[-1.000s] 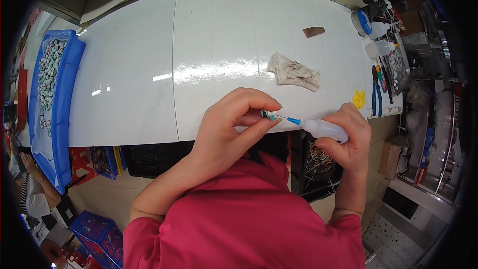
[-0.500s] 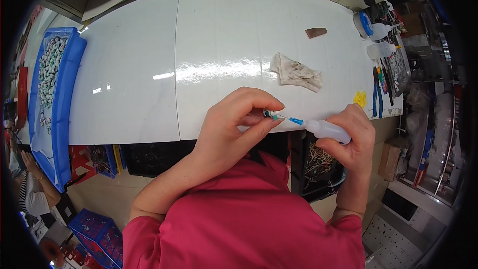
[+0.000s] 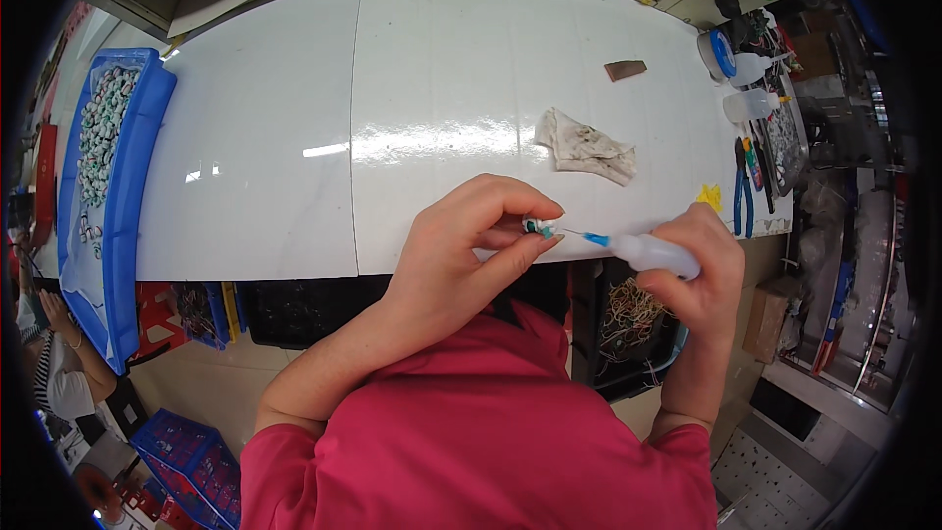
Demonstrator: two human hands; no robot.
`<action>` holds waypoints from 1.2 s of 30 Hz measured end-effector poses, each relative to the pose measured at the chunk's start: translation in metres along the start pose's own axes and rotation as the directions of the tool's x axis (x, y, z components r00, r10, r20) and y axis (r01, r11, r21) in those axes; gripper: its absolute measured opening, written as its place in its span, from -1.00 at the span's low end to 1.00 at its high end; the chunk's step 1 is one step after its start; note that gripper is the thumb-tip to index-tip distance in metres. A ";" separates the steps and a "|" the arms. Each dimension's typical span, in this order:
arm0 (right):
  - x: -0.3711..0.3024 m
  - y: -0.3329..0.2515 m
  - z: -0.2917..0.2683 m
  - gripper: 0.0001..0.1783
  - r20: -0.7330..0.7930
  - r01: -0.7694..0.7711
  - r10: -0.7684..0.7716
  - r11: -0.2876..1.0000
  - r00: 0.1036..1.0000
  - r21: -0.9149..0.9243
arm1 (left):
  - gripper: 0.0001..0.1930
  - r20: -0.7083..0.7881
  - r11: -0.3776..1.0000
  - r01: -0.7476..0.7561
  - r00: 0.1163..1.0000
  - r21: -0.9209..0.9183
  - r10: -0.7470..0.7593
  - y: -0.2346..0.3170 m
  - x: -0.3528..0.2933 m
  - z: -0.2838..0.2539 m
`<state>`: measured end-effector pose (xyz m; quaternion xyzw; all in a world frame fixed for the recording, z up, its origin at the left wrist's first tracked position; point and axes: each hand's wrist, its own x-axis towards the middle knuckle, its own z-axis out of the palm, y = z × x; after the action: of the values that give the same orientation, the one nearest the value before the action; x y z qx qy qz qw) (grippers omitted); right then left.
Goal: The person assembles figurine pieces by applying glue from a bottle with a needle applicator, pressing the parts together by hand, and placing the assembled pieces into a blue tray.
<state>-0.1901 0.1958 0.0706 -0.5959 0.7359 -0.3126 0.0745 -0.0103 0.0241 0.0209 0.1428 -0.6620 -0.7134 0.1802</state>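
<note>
Between the thumb and fingertips of my left hand (image 3: 471,240) is a small white-and-green part (image 3: 539,227); its exact kind is too small to make out. My right hand (image 3: 699,260) wraps round a translucent white squeeze bottle (image 3: 652,252), held on its side. A blue needle tip (image 3: 596,238) on the bottle points left at the small part, its thin needle ending close beside it. Both hands are above the front edge of the white table (image 3: 442,69).
A soiled cloth (image 3: 587,145) and a brown block (image 3: 625,70) lie on the table. On the right are pliers (image 3: 743,191), another squeeze bottle (image 3: 750,105) and a yellow scrap (image 3: 708,197). A blue tray (image 3: 147,137) at the left holds many small parts. A co-worker's arm (image 3: 83,353) shows at far left.
My right hand has drawn the squeeze bottle slightly to the right, so its needle tip sits farther from the small part. My left hand keeps its pinch, nearly still.
</note>
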 end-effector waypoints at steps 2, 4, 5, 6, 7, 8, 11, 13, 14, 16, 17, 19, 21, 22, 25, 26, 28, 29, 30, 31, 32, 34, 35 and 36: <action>-0.004 0.016 0.001 -0.59 -0.015 -0.057 0.059 0.989 0.998 0.136 | -0.80 0.003 1.000 0.023 1.000 0.011 -0.023 0.002 0.000 0.000; -0.002 0.040 0.005 -0.64 -0.256 -0.232 0.321 0.917 0.912 0.324 | -0.81 0.009 0.999 0.046 0.999 0.025 -0.046 0.003 0.000 0.001; 0.004 0.048 0.005 -0.64 -0.261 -0.229 0.320 0.918 0.911 0.324 | -0.81 0.004 0.999 0.035 0.999 0.030 -0.035 0.003 0.000 0.001; 0.012 0.056 0.004 -0.63 -0.283 -0.298 0.428 0.865 0.858 0.403 | -0.81 0.000 0.999 0.024 1.000 0.035 -0.024 0.003 0.000 0.002; 0.019 0.066 0.004 -0.61 -0.294 -0.358 0.533 0.799 0.794 0.483 | -0.81 0.005 0.999 0.022 1.000 0.040 -0.022 0.002 -0.001 0.001; 0.022 0.080 0.001 -0.61 -0.302 -0.355 0.534 0.799 0.790 0.485 | -0.80 -0.004 0.999 0.002 1.000 0.041 -0.002 0.002 -0.001 0.001; 0.027 0.108 -0.008 -0.58 -0.303 -0.423 0.501 0.859 0.810 0.290 | -0.77 -0.018 0.999 -0.019 1.000 0.043 0.020 0.002 0.000 0.001; 0.027 0.110 -0.009 -0.61 -0.351 -0.509 0.535 0.844 0.769 0.170 | -0.75 -0.023 0.999 -0.013 1.000 0.044 0.014 0.002 0.000 0.002; 0.026 0.107 -0.008 -0.61 -0.353 -0.513 0.540 0.840 0.764 0.177 | -0.74 -0.021 1.000 -0.003 1.000 0.028 0.004 0.002 0.001 0.002; 0.021 0.092 -0.008 -0.66 -0.667 -0.460 0.208 0.859 0.715 -0.225 | -0.73 -0.010 1.000 0.013 1.000 0.019 -0.013 0.002 0.002 0.002; 0.018 0.080 -0.007 -0.66 -0.669 -0.467 0.218 0.857 0.711 -0.216 | -0.71 -0.009 1.000 0.010 1.000 0.026 -0.010 0.002 0.003 0.002; 0.006 0.047 0.002 -0.68 -0.661 -0.294 0.370 0.928 0.652 0.230 | -0.70 0.008 0.999 0.015 1.000 0.043 -0.015 0.000 0.005 0.005; -0.005 0.016 0.026 -0.69 -0.414 -0.191 0.312 0.932 0.855 0.307 | -0.68 0.005 1.000 0.012 1.000 -0.017 -0.011 -0.002 0.007 0.006; -0.001 0.004 0.038 -0.70 -0.295 -0.151 0.259 0.927 0.920 0.343 | -0.68 0.025 1.000 0.017 1.000 -0.002 -0.017 -0.003 0.008 0.006; 0.008 -0.001 0.065 -0.73 -0.169 -0.097 0.197 0.879 0.966 0.467 | -0.67 0.043 0.999 0.026 0.999 0.039 -0.028 -0.007 0.013 0.010; 0.009 -0.001 0.069 -0.75 -0.138 -0.080 0.179 0.843 0.974 0.532 | -0.67 0.028 1.000 0.006 1.000 0.030 -0.007 -0.008 0.015 0.013; 0.010 0.001 0.071 -0.77 -0.168 -0.076 0.195 0.841 0.966 0.536 | -0.66 0.022 0.999 -0.010 1.000 0.034 0.010 -0.009 0.015 0.017; 0.010 0.002 0.072 -0.79 -0.182 -0.077 0.202 0.843 0.962 0.532 | -0.65 0.009 0.998 -0.019 1.000 0.056 0.019 -0.009 0.015 0.018; 0.009 0.002 0.073 -0.79 -0.190 -0.075 0.208 0.839 0.960 0.539 | -0.64 -0.003 0.997 -0.028 1.000 0.076 0.029 -0.009 0.015 0.019; 0.008 0.003 0.074 -0.80 -0.196 -0.089 0.229 0.835 0.953 0.543 | -0.64 0.003 0.996 -0.025 1.000 0.083 0.025 -0.009 0.016 0.020; 0.006 0.003 0.075 -0.82 -0.202 -0.104 0.251 0.831 0.947 0.547 | -0.63 0.009 0.995 -0.045 0.999 0.093 0.045 -0.010 0.016 0.021; 0.005 0.004 0.075 -0.82 -0.217 -0.098 0.244 0.845 0.945 0.525 | -0.63 0.019 0.992 -0.063 0.998 0.107 0.062 -0.012 0.016 0.022; 0.004 0.005 0.075 -0.83 -0.228 -0.090 0.231 0.862 0.946 0.498 | -0.63 0.007 0.993 -0.070 0.998 0.091 0.070 -0.014 0.016 0.023; 0.003 0.005 0.076 -0.83 -0.230 -0.091 0.234 0.860 0.945 0.502 | -0.63 -0.005 0.994 -0.077 0.997 0.075 0.078 -0.015 0.016 0.024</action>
<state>-0.1589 0.1651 0.0084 -0.4422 0.6851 -0.5613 0.1415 -0.0359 0.0391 0.0080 0.1266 -0.6924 -0.6801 0.2049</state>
